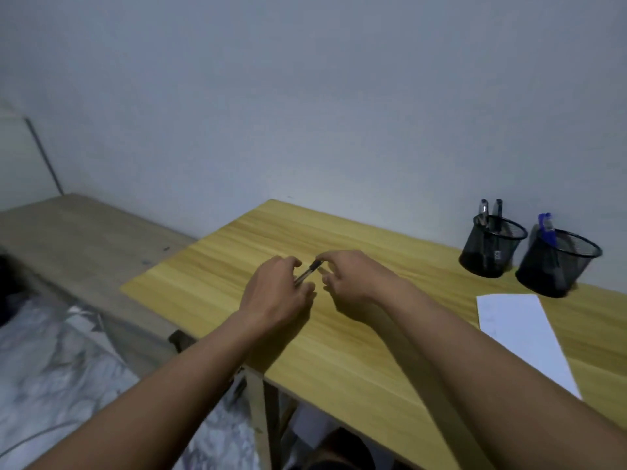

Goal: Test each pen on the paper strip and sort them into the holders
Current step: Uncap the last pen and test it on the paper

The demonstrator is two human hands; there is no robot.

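Above the middle of the wooden table (356, 334), my left hand (276, 296) grips the clear barrel of a pen (309, 271). My right hand (353, 281) pinches the pen's black cap end between thumb and forefinger. The pen slants up to the right between the two hands. A white paper strip (522, 337) lies flat on the table at the right. Behind it stand two black mesh holders: the left holder (490, 247) has dark pens in it, the right holder (556, 264) has a blue pen (546, 227).
A grey wall rises behind the table. To the left is a lower wooden bench (78, 232), and crumpled grey fabric (61, 368) lies below it. The table's near-left edge and leg (261, 412) show beneath my forearms.
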